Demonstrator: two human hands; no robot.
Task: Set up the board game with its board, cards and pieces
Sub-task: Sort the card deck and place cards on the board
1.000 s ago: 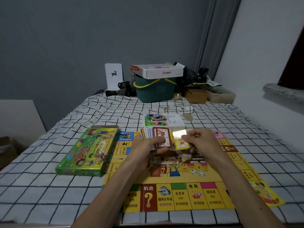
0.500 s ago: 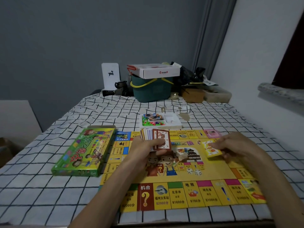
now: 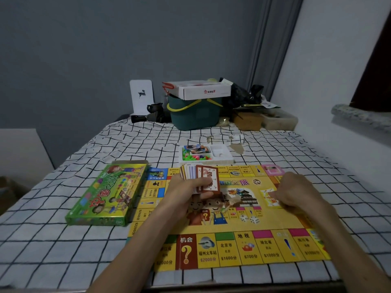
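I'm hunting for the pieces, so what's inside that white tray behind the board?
The white tray holds picture cards at the back left and green and pink plastic pieces in front. Whatever lies beneath them, and low in the right compartment, is hidden.

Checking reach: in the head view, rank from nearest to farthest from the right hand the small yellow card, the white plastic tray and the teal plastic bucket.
1. Small yellow card: touching the right hand's fingertips, on the yellow game board.
2. White plastic tray: beyond the board, leftward.
3. Teal plastic bucket: farthest back.
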